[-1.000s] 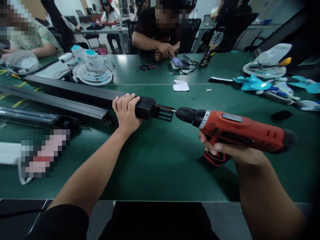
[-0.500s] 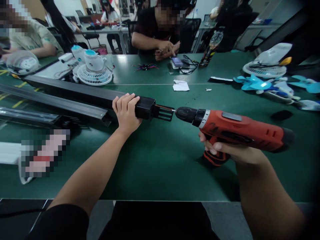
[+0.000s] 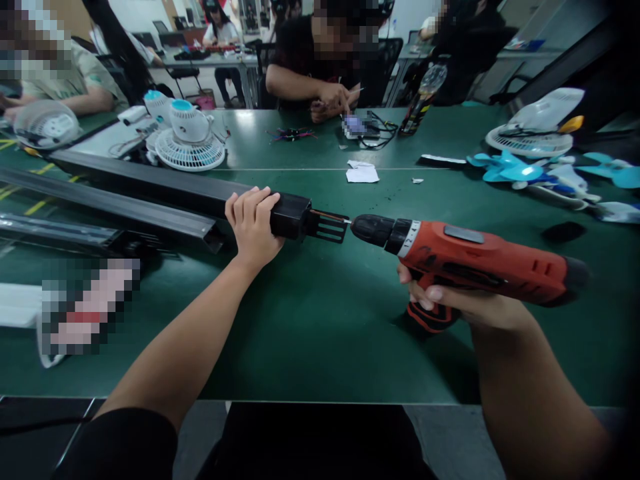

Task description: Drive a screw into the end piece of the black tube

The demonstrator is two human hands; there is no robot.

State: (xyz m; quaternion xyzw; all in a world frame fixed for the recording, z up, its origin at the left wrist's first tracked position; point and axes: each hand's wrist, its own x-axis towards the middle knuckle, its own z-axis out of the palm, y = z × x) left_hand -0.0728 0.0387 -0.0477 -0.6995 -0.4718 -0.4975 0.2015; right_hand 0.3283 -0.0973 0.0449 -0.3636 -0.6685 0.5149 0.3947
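Observation:
A long black beam [image 3: 150, 179] runs from the far left to the middle of the table, with a slotted black bracket [image 3: 329, 227] sticking out of its near end. My left hand [image 3: 253, 223] is closed over the beam just behind that end, thumb on the near side. My right hand [image 3: 450, 300] grips the handle of a red and black cordless drill [image 3: 490, 257], which points left. A thin bit reaches from the chuck over the bracket toward the beam's end; where its tip meets the beam I cannot tell.
More black profiles [image 3: 110, 207] lie at left. White fan parts [image 3: 190, 143] stand behind them. Blue fan blades [image 3: 505, 165] and another fan body [image 3: 540, 127] are at right. A paper scrap [image 3: 363, 173] and a bottle [image 3: 423, 100] lie beyond; a person [image 3: 320, 80] works across the table [image 3: 310, 340].

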